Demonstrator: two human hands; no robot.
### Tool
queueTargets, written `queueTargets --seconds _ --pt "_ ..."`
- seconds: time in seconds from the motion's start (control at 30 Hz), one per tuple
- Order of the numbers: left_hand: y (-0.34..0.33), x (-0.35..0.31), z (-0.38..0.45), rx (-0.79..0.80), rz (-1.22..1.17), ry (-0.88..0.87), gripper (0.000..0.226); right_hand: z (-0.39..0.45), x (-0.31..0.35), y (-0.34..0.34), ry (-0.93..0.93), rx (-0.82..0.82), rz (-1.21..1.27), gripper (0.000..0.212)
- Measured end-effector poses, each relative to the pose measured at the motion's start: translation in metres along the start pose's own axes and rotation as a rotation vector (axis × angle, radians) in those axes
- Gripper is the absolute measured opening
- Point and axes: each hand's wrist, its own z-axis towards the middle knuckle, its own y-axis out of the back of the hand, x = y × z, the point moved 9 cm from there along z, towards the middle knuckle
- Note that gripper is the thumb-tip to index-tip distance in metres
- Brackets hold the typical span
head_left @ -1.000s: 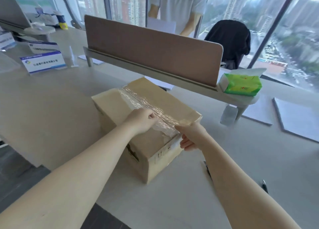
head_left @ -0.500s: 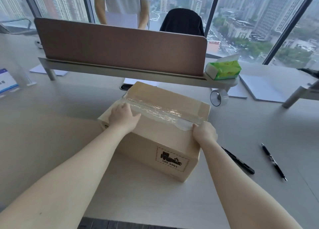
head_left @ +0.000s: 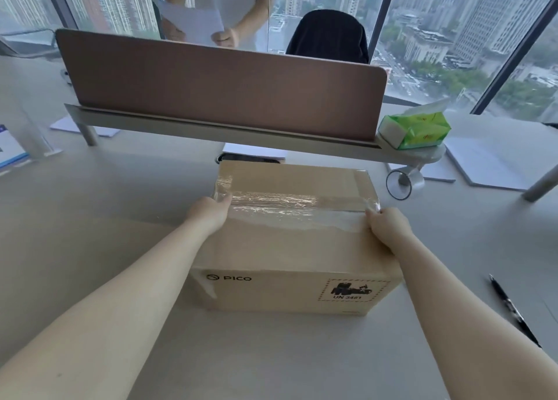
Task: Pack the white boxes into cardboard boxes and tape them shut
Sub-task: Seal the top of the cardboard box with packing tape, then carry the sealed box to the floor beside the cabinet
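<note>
A closed cardboard box marked PICO lies on the desk in front of me, its long side facing me. A strip of clear tape runs along the top seam from edge to edge. My left hand presses the tape's left end down at the box's left top edge. My right hand is at the right top edge, fingers curled, pinching the tape's right end. No white boxes show.
A roll of clear tape stands just right of the box, under the shelf of a brown divider panel. A green tissue pack lies on that shelf. A black pen lies at the right. A person holding paper stands behind the divider.
The box now sits square to me instead of at an angle. My left hand has slid left along the tape to the box's left edge. My right hand has stayed at the right end.
</note>
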Motion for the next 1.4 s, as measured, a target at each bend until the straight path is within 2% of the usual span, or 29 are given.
queueTargets --seconds 0.1,0.17,0.37,0.73,0.87,1.03,1.2,1.4 --pt "-0.004 -0.002 0.01 0.028 -0.084 0.052 0.062 0.009 -0.002 -0.005 -0.049 0.0 0.019 0.053" --pt "-0.007 -0.001 0.015 0.04 -0.161 0.078 0.067 0.015 -0.004 -0.005 -0.073 -0.005 0.033 0.058" --pt "-0.011 0.0 0.02 0.018 -0.27 0.098 0.07 0.023 -0.005 -0.005 -0.084 -0.032 0.024 0.059" --pt "-0.003 0.001 0.031 -0.012 -0.217 0.037 0.063 0.006 -0.005 0.002 -0.116 -0.142 0.085 0.056" --pt "0.015 -0.009 0.04 -0.024 -0.126 -0.034 0.052 -0.012 0.005 0.014 -0.13 -0.236 0.128 0.055" --pt "0.034 -0.033 0.041 -0.003 -0.035 -0.186 0.052 -0.047 0.007 0.03 -0.173 -0.352 0.231 0.057" --pt "0.024 -0.059 0.022 0.109 0.025 -0.377 0.057 -0.113 -0.016 0.049 -0.277 -0.52 0.248 0.055" --pt "-0.021 -0.101 -0.034 0.265 0.11 -0.625 0.06 -0.211 -0.078 0.069 -0.469 -0.684 0.283 0.059"
